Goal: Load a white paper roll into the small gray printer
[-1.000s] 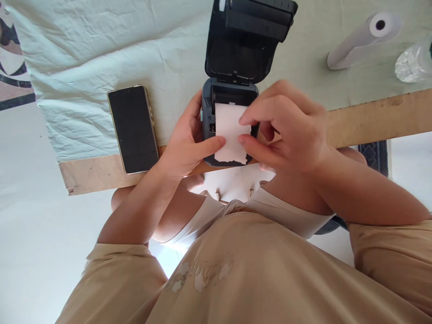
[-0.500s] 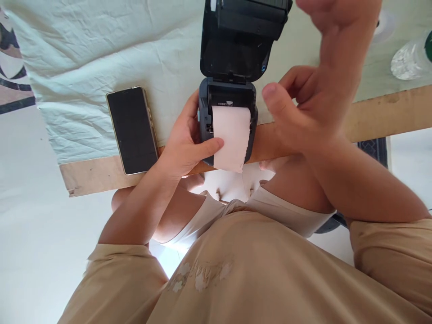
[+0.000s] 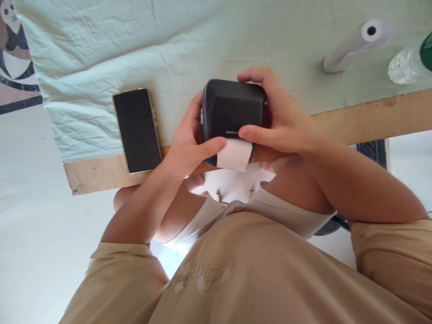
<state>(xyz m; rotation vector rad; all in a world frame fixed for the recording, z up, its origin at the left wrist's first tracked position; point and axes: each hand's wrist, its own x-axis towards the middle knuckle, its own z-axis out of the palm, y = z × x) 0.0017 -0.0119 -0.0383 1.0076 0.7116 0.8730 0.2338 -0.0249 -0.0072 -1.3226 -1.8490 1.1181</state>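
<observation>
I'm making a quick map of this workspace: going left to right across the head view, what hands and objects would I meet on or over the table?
Phone → left hand → printer → right hand → paper roll → bottle.

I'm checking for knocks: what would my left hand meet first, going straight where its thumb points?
The boxy black plastic printer: your left hand grips it. Beyond, likely your right hand, though depth is unclear.

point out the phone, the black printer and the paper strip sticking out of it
phone [image 3: 137, 130]: head view, middle of its dark screen
black printer [image 3: 236, 108]: head view, top of its lid
paper strip [image 3: 234, 154]: head view, middle of the part outside the printer
</observation>
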